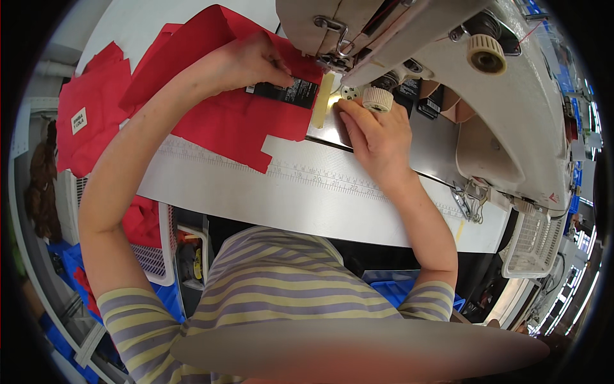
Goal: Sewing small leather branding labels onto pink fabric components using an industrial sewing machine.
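A red fabric piece lies on the sewing machine bed, its upper part folded up behind my left wrist. On it is a black label with small pale print. My left hand is closed, its fingertips at the label's upper edge. Beside the fabric's right edge, a yellow strip lies next to the needle area. My right hand is closed just right of that strip, thumb and forefinger together by the metal plate; anything between them is too small to make out. The sewing machine overhangs both hands.
More red fabric with a pale label lies at the left. A printed ruler runs along the table's front. Several black labels sit under the machine arm. White baskets flank the table, and metal clips lie at its right end.
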`<state>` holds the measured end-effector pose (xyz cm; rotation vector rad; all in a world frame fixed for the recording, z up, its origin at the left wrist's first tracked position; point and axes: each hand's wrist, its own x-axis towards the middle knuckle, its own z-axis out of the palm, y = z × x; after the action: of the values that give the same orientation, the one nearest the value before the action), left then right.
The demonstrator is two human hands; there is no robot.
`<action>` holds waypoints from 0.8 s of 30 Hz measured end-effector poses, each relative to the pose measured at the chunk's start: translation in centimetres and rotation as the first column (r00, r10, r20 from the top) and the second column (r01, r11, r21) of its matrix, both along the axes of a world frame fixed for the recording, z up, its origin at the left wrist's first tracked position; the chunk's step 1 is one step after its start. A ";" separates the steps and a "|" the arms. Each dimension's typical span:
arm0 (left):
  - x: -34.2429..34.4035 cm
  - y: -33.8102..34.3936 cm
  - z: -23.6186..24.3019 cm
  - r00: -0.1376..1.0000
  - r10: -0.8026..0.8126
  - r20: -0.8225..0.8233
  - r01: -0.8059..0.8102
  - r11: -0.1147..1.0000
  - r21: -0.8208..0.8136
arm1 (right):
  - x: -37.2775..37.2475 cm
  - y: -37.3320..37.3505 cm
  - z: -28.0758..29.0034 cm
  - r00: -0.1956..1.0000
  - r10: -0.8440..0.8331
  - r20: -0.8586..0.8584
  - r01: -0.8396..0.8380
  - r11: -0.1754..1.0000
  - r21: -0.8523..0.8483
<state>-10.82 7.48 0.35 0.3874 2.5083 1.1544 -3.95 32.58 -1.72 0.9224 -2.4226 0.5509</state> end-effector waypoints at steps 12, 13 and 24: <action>0.0 -0.2 -0.8 0.997 0.011 -0.078 -0.009 1.000 0.020 | -0.3 0.0 0.1 0.995 -0.033 0.090 0.034 0.999 -0.001; 0.0 -0.2 -0.8 0.997 0.011 -0.079 -0.010 1.000 0.020 | -0.3 -0.1 0.0 0.995 -0.033 0.089 0.033 0.999 -0.001; -0.3 -0.1 -0.4 1.000 0.001 -0.031 -0.003 0.998 -0.059 | -0.3 -0.2 -0.1 0.990 0.019 0.138 -0.031 0.996 0.083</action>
<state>-11.07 7.38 -0.04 0.3900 2.5629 1.0802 -4.23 32.43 -1.81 0.9811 -2.5784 0.5399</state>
